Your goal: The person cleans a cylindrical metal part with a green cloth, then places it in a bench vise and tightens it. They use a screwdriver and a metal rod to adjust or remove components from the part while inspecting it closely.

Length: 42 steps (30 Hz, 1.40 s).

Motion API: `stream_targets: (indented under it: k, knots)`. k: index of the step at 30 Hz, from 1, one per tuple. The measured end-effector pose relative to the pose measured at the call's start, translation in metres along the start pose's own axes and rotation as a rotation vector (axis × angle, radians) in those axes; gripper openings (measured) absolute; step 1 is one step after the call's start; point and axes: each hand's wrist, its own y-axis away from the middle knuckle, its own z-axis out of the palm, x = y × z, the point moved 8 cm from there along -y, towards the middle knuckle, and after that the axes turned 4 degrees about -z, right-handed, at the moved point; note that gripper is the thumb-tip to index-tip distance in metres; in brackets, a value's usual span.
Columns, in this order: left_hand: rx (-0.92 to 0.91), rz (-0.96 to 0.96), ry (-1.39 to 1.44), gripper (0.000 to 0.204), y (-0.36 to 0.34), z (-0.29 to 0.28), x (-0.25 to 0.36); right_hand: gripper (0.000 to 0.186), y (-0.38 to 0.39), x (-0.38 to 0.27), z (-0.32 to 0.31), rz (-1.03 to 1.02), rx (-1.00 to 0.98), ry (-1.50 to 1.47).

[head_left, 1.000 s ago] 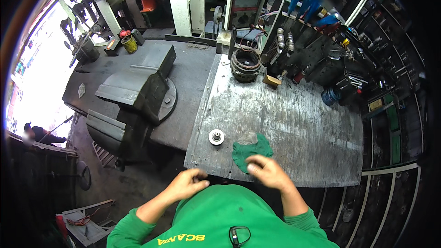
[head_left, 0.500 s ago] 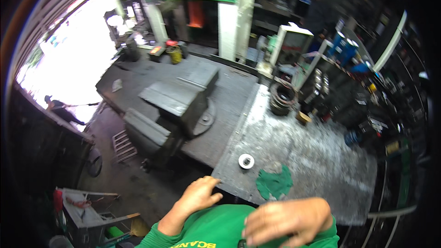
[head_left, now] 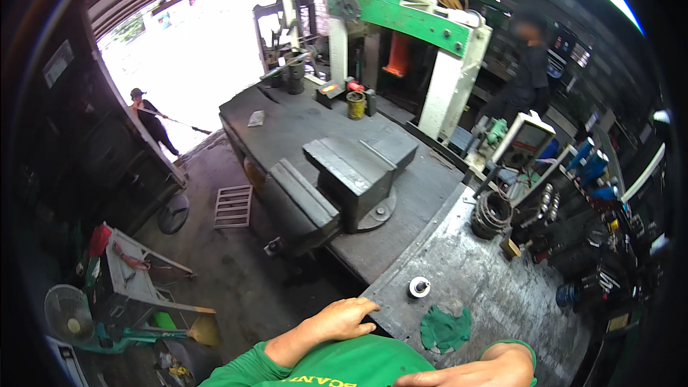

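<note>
My left hand [head_left: 342, 319] is open, its fingers stretched out and their tips at the near corner of the metal workbench [head_left: 430, 251]. In front of my green shirt, at the lower edge, my right hand [head_left: 462, 375] is partly cut off; the visible part looks open and holds nothing. Between the hands and farther in on the bench stands a small white-rimmed round part [head_left: 418, 287] with a dark stem. A crumpled green cloth [head_left: 445, 330] lies just to its right. A big grey bench vise [head_left: 358, 172] is mounted ahead of my left hand.
A green and white press frame [head_left: 416, 20] stands at the back. A dark ringed metal part [head_left: 491, 213] and many tools line the right side. On the floor are a slatted rack [head_left: 233, 206] and a fan [head_left: 69, 313]. Two people stand farther off.
The view has tilted up and turned left, so the bench and vise sit farther right and lower. My right hand has dropped toward the lower edge; my left stays by the bench corner.
</note>
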Motion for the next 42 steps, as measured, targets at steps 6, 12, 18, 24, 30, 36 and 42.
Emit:
stream_targets:
  k: [6,12,18,24,30,36,42]
  knots:
    - [0.101,-0.018,0.056,0.05,0.012,-0.021,-0.006,0.053,0.038,0.013,-0.018,-0.088,0.256,-0.202]
    - [0.469,0.032,0.575,0.033,0.039,-0.077,0.006,0.058,0.143,0.054,-0.023,-0.09,1.173,-0.314]
    - [0.537,0.258,0.386,0.035,0.049,-0.091,0.045,0.053,0.189,0.144,0.071,0.72,1.443,-0.095]
    - [0.542,0.33,0.287,0.032,0.035,-0.078,0.053,0.057,0.189,0.15,0.092,0.709,1.468,0.006]
    - [0.521,0.306,0.294,0.025,0.025,-0.074,0.056,0.061,0.194,0.148,0.107,0.614,1.569,-0.136]
    - [0.546,0.319,0.166,0.023,0.022,-0.071,0.055,0.068,0.193,0.145,0.107,0.726,1.525,-0.071]
    - [0.615,0.281,-0.341,0.012,0.025,-0.059,0.057,0.045,0.17,0.142,0.094,1.061,0.907,0.642]
